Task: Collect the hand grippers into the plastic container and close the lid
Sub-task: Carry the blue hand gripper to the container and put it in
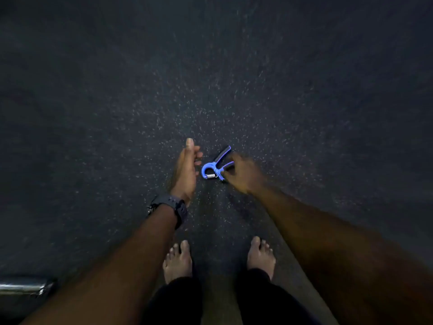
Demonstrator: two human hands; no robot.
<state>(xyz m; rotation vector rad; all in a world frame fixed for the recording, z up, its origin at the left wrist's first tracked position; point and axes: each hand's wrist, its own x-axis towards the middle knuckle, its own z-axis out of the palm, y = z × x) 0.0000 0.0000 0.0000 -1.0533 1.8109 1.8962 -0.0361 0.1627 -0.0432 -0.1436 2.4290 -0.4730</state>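
A blue and black hand gripper (pixel 214 166) with a metal spring lies on the dark speckled floor in the middle of the head view. My right hand (pixel 244 172) is blurred and lies over the gripper's right handle, its fingers curled at it; whether they hold it is unclear. My left hand (pixel 186 170), with a dark watch on its wrist, hovers just left of the gripper with relaxed, slightly bent fingers and holds nothing. No plastic container is in view.
Dark speckled rubber floor (pixel 210 78) fills the view. My two bare feet (pixel 178 261) stand below the hands. A shiny metal bar (pixel 23 287) lies at the lower left edge.
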